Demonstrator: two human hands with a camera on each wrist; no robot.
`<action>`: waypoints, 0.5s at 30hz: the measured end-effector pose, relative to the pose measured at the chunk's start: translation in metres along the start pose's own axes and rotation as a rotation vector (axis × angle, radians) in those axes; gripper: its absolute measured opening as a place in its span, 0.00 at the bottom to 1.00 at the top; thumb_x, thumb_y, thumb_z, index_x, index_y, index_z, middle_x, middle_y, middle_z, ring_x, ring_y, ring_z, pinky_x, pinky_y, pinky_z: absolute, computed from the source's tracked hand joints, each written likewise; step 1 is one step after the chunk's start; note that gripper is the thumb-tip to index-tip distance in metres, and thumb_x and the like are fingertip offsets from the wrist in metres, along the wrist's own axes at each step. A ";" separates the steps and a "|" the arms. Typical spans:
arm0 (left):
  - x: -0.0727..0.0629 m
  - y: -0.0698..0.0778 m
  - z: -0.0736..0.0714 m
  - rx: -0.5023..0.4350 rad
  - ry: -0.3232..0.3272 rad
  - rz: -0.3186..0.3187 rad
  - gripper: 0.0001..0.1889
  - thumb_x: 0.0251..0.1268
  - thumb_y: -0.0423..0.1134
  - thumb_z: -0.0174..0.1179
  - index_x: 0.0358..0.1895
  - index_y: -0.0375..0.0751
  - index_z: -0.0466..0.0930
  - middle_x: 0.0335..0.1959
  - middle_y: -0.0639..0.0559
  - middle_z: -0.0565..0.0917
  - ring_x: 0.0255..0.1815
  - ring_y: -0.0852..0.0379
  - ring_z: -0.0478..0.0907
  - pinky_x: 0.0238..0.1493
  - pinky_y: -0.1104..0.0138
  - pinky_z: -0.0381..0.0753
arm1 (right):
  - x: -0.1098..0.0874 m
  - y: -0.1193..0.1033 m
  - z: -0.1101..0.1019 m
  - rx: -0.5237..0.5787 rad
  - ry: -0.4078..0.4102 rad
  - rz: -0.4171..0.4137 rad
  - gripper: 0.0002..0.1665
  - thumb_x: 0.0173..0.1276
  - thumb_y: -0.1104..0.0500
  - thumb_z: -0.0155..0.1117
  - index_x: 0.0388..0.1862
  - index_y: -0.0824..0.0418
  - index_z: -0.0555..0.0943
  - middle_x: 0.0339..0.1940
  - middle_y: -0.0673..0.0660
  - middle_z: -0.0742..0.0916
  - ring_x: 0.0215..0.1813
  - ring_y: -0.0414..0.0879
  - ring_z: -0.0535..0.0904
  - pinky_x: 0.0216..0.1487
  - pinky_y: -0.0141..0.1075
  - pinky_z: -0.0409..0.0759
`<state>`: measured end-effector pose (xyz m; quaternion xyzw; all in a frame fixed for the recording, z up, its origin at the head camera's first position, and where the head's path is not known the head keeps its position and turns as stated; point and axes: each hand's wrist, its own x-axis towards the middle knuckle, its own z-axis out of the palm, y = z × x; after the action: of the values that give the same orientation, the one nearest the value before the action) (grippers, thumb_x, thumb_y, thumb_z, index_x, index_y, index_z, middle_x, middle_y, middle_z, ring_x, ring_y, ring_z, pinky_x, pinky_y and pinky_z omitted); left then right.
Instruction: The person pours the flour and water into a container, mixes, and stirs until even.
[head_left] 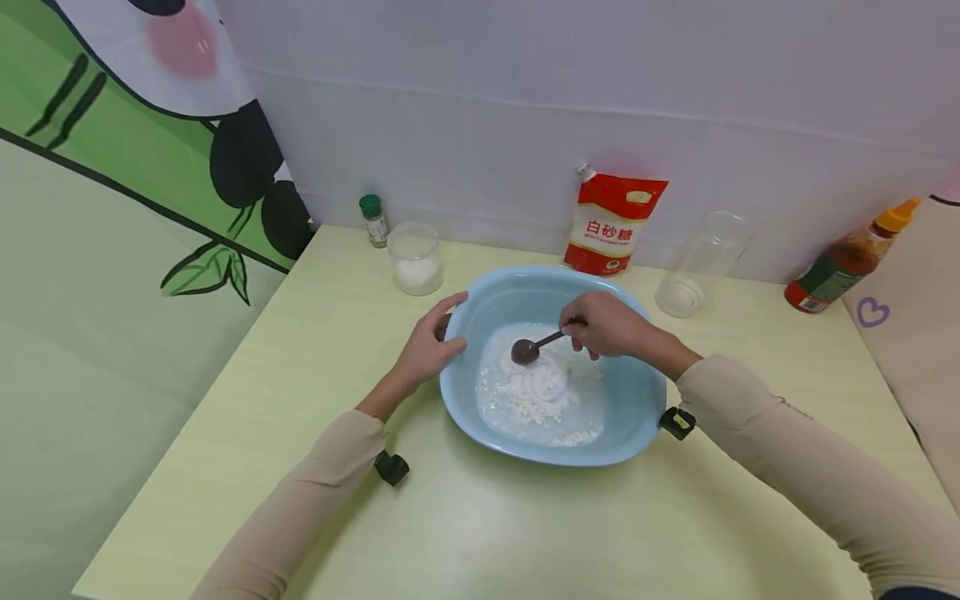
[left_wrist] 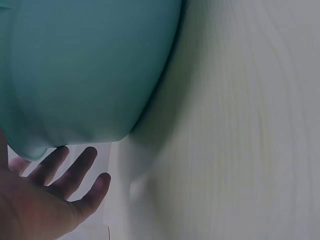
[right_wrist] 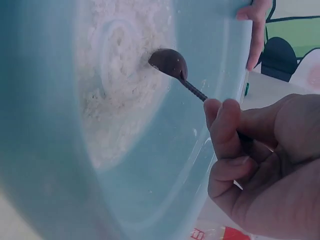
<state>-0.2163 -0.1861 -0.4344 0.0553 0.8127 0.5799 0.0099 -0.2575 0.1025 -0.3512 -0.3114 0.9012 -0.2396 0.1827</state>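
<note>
A light blue basin (head_left: 555, 454) stands on the table with white powder (head_left: 543, 383) and some liquid on its bottom. My left hand (head_left: 429, 346) grips the basin's left rim, thumb on the rim and fingers spread along the outer wall, as the left wrist view shows. Between thumb and fingers, my right hand (head_left: 607, 323) holds a small dark brown measuring spoon (head_left: 525, 352) by its thin handle. Its rounded bowl sits over the powder, underside showing in the right wrist view. A swirl marks the powder beside the spoon.
Behind the basin stands a red and white sugar pouch (head_left: 609, 225). To its left are a glass (head_left: 416, 271) of white grains and a green-capped jar (head_left: 373, 221). A tall clear glass (head_left: 701, 267) and a sauce bottle (head_left: 847, 258) stand to the right.
</note>
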 end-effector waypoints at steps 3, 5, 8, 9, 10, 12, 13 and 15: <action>0.000 0.001 0.002 -0.005 0.001 -0.006 0.39 0.54 0.25 0.55 0.75 0.43 0.63 0.60 0.27 0.78 0.53 0.37 0.81 0.45 0.59 0.85 | -0.002 -0.002 0.003 0.013 -0.056 -0.023 0.09 0.71 0.67 0.58 0.39 0.64 0.86 0.24 0.56 0.86 0.19 0.43 0.76 0.29 0.34 0.79; 0.000 0.002 0.002 -0.006 0.003 -0.004 0.39 0.54 0.26 0.54 0.75 0.43 0.63 0.61 0.27 0.78 0.53 0.37 0.81 0.44 0.58 0.85 | -0.005 -0.002 0.005 0.017 -0.097 -0.028 0.09 0.71 0.67 0.59 0.40 0.65 0.86 0.22 0.55 0.85 0.19 0.42 0.75 0.29 0.33 0.79; 0.000 0.004 0.002 -0.005 0.005 -0.002 0.39 0.54 0.25 0.54 0.75 0.43 0.63 0.61 0.27 0.78 0.54 0.36 0.80 0.45 0.57 0.85 | -0.010 -0.003 0.006 0.016 -0.162 -0.021 0.10 0.71 0.67 0.60 0.44 0.66 0.87 0.21 0.54 0.85 0.18 0.41 0.74 0.28 0.33 0.78; 0.000 0.004 0.002 -0.006 0.005 -0.004 0.39 0.54 0.25 0.54 0.75 0.44 0.63 0.61 0.27 0.78 0.54 0.35 0.80 0.45 0.57 0.86 | -0.012 -0.002 0.006 0.013 -0.178 -0.015 0.10 0.71 0.67 0.60 0.44 0.67 0.87 0.21 0.53 0.85 0.18 0.41 0.74 0.28 0.32 0.78; 0.000 0.004 0.002 -0.004 0.004 -0.006 0.39 0.54 0.25 0.54 0.75 0.44 0.63 0.62 0.27 0.78 0.55 0.35 0.80 0.45 0.57 0.86 | -0.014 -0.002 0.006 0.006 -0.194 -0.010 0.10 0.70 0.67 0.60 0.45 0.66 0.87 0.20 0.53 0.84 0.18 0.41 0.74 0.28 0.32 0.78; 0.000 0.004 0.002 0.000 0.003 -0.008 0.39 0.54 0.25 0.54 0.75 0.44 0.63 0.62 0.26 0.77 0.55 0.34 0.80 0.46 0.56 0.86 | -0.019 -0.001 0.004 -0.010 -0.221 0.008 0.10 0.70 0.66 0.60 0.44 0.65 0.87 0.19 0.52 0.84 0.18 0.41 0.73 0.27 0.31 0.77; -0.001 0.004 0.002 0.002 0.004 -0.010 0.39 0.55 0.25 0.54 0.75 0.44 0.63 0.62 0.26 0.77 0.56 0.34 0.80 0.46 0.56 0.86 | -0.022 0.001 0.003 -0.020 -0.228 0.013 0.10 0.70 0.66 0.60 0.44 0.64 0.87 0.19 0.52 0.84 0.19 0.40 0.73 0.27 0.31 0.76; -0.001 0.003 0.002 0.003 0.006 -0.015 0.39 0.55 0.26 0.54 0.76 0.44 0.62 0.63 0.27 0.77 0.56 0.35 0.80 0.46 0.55 0.86 | -0.027 0.004 -0.002 -0.050 -0.236 0.018 0.09 0.70 0.66 0.61 0.42 0.63 0.88 0.19 0.51 0.83 0.21 0.41 0.74 0.27 0.31 0.76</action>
<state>-0.2150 -0.1836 -0.4317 0.0474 0.8140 0.5787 0.0117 -0.2401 0.1238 -0.3471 -0.3337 0.8818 -0.1772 0.2822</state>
